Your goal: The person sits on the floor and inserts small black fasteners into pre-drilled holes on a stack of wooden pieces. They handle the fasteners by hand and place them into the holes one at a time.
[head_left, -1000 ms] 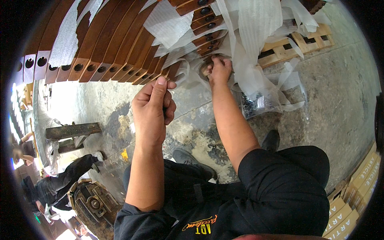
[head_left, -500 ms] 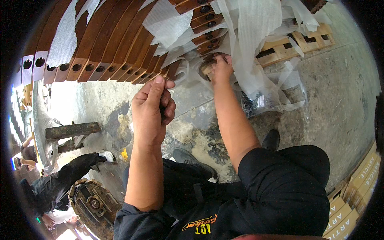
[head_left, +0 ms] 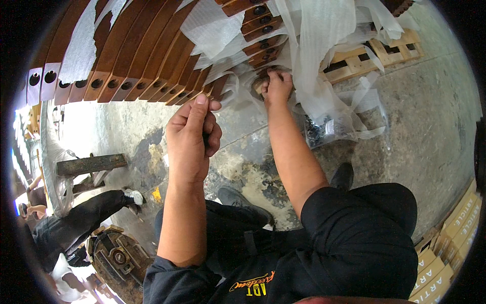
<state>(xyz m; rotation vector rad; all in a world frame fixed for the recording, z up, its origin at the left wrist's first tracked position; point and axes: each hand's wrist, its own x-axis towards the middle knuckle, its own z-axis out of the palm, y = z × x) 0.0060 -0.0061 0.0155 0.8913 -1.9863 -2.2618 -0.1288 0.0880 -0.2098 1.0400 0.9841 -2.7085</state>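
Note:
My left hand (head_left: 195, 124) is closed, thumb pressed toward the curled fingers. Something dark shows inside the curl, too hidden to name. It is just below a row of curved brown wooden pieces (head_left: 147, 55) with round holes in their ends. Farther forward, my right hand (head_left: 278, 87) has its fingers bent together at the lower end of a second stack of wooden pieces (head_left: 260, 33), where dark round spots show in the ends. What its fingertips hold or touch is hidden. Torn white foam wrap (head_left: 324, 35) hangs right beside my right hand.
A clear plastic bag (head_left: 329, 126) with dark contents lies on the stained concrete floor. Wooden pallets (head_left: 374, 58) are at the far right, cardboard boxes (head_left: 458, 228) at the near right. A dark wooden bench (head_left: 91, 164), a round machine (head_left: 119, 258) and another person's leg (head_left: 91, 213) are left.
My right hand has shifted slightly left and its fingers have turned. My left hand stays almost still. The other person at the left has moved a little.

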